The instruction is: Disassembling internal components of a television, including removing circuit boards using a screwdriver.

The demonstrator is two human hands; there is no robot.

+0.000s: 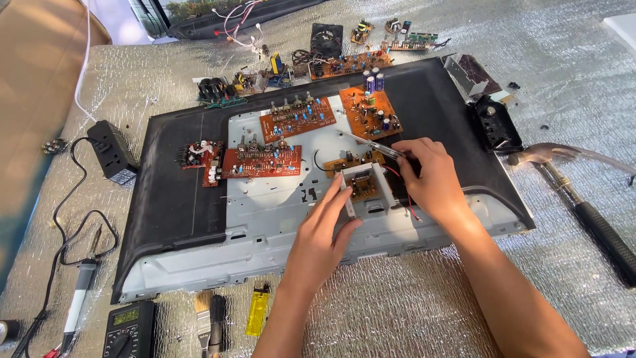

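- My left hand (318, 235) has its grip closed on a small white-framed circuit module (361, 184), steadying it at the centre of the opened panel back (172, 199).
- My right hand (430, 179) pinches a thin metal tool (368, 142), tip toward 10 o'clock.
- I judge the strip-down well along: several orange and red boards (262, 161) lie loose; this module is not yet clear of its red wire (404, 192).
- The surface is silver quilted foil (411, 305); hammer (583, 205) at 3 o'clock, multimeter (129, 329) and yellow lighter (257, 311) at 7 o'clock. Sunlit; room beyond hidden.
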